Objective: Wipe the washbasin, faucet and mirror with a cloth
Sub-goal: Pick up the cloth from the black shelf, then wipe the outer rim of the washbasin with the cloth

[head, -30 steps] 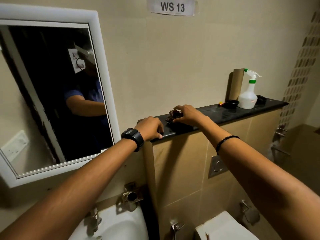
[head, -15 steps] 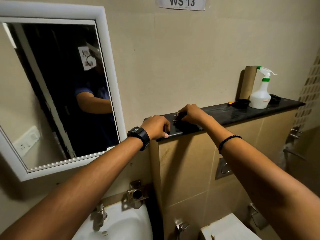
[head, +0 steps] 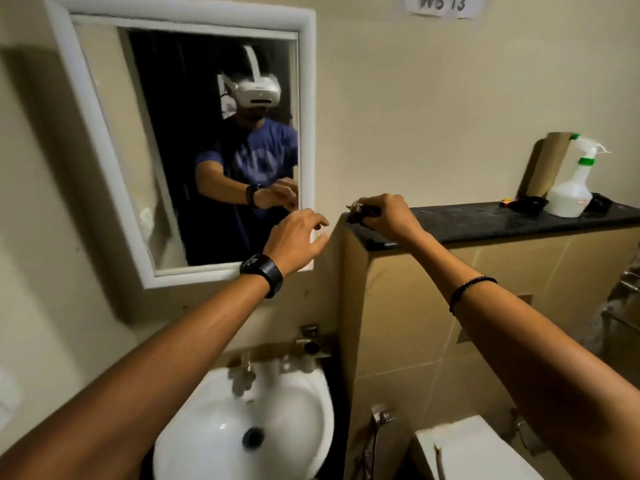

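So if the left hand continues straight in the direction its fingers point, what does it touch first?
Probably the left corner of the dark ledge, near the right hand holding a small dark object; depth is unclear.

Cream tiled wall (head: 433, 98), dim warm light, picture slightly blurred. Paper label (head: 445, 5) taped high on the wall, reading "WS 13". Tan tiled half-height partition (head: 485, 306) juts from the wall, capped by a black polished stone ledge (head: 467, 221). At the ledge's far right end: a white plastic spray bottle with green collar (head: 573, 192), a brown cardboard tube (head: 547, 164) upright just behind it against the wall, and a small black dish (head: 530, 203) beside the bottle. White toilet cistern lid (head: 464, 452) at the foot of the partition. Chrome hand-spray fitting (head: 381, 415) on the partition's lower face. Metal fittings at far right, too blurred to identify.
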